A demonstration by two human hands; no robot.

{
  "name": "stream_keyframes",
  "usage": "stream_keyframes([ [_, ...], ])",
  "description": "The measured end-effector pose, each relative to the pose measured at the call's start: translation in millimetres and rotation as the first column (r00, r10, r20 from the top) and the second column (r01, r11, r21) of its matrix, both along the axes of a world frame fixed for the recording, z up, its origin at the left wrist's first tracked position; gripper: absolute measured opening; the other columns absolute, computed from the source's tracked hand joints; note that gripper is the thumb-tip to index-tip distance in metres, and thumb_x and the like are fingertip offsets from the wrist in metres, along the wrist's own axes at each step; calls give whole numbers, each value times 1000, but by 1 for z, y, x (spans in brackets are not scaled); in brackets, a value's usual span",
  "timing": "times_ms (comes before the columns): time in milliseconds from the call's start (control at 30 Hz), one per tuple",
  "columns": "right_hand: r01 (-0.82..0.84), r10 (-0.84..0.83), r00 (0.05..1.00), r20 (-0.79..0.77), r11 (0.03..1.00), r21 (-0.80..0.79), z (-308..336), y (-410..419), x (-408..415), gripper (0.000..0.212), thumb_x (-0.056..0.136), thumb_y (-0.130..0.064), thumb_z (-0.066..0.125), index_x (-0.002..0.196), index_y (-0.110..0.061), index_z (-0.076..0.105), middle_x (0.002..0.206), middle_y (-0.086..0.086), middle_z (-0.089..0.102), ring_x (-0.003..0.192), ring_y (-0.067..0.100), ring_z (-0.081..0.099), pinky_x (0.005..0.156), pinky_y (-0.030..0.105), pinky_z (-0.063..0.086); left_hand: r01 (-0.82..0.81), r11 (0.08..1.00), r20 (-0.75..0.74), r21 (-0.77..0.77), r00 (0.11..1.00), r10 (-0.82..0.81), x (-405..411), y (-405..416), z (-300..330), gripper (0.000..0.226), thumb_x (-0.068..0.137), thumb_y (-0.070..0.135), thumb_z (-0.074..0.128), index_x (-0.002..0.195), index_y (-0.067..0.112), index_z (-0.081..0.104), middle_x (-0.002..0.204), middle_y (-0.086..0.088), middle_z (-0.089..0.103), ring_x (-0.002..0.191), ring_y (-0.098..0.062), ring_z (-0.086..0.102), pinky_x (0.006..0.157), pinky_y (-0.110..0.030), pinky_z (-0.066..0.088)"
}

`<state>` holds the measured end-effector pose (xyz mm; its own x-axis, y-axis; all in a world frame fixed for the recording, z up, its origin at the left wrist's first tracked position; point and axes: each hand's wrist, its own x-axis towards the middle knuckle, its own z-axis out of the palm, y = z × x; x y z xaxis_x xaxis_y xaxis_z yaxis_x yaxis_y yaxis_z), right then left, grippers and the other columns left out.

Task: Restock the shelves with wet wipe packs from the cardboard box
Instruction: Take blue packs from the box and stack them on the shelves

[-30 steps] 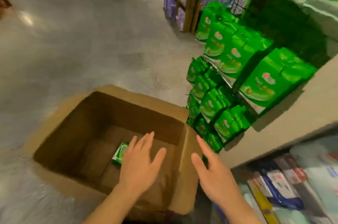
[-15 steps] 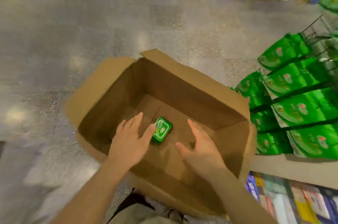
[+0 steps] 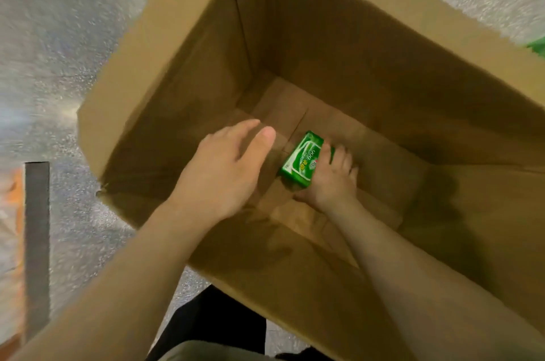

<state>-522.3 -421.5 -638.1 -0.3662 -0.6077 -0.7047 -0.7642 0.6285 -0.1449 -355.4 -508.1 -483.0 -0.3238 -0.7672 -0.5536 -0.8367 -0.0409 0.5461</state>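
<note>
Since the earlier frames, both hands had gone deeper into the cardboard box (image 3: 182,71), and the right hand (image 3: 330,183) had reached the wet wipe pack (image 3: 302,158), which it had not touched before. Nearest the camera, two bare forearms entered from the lower edge, crossing the near wall of the box. Dark clothing showed between the forearms and below the box. The left hand (image 3: 221,172) hovered inside the box, fingers extended and loosely together, holding nothing; the pack lay just right of its fingertips. The right hand rested on the box floor with its fingers along the pack's right side, touching it; whether the thumb had closed on the pack could not be determined. The green pack lay on the floor of the box between the two hands. Beyond the hands, the far walls and open flaps rose. Outside the box lay speckled grey flooring (image 3: 59,36); a dark strip (image 3: 37,242) lay far left of the left forearm.
</note>
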Motion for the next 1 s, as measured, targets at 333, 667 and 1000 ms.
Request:
stream_keyframes([
  [333,112,-107,993,39,978,-174,-38,-3,0,120,61,-51,92,150,-2,28,142,17,37,133,35,33,114,42,32,19,991,23,132,999,-22,-3,-10,-9,56,97,63,30,145,37,43,144,16,49,130,-6,44,111,-32,36],
  [667,163,-117,977,179,948,-272,119,46,-24,120,61,-36,91,157,-19,21,143,-5,26,131,11,25,114,29,33,-68,956,-61,286,994,89,-26,16,26,48,95,59,46,139,39,49,141,12,54,126,-12,52,109,-37,41],
  [1000,-55,69,998,1,794,-606,313,150,-52,103,66,-50,80,153,-19,36,144,0,37,139,14,36,113,24,38,251,781,-516,572,850,105,-109,85,121,48,88,49,67,133,49,49,114,5,70,91,-12,73,67,-25,57],
])
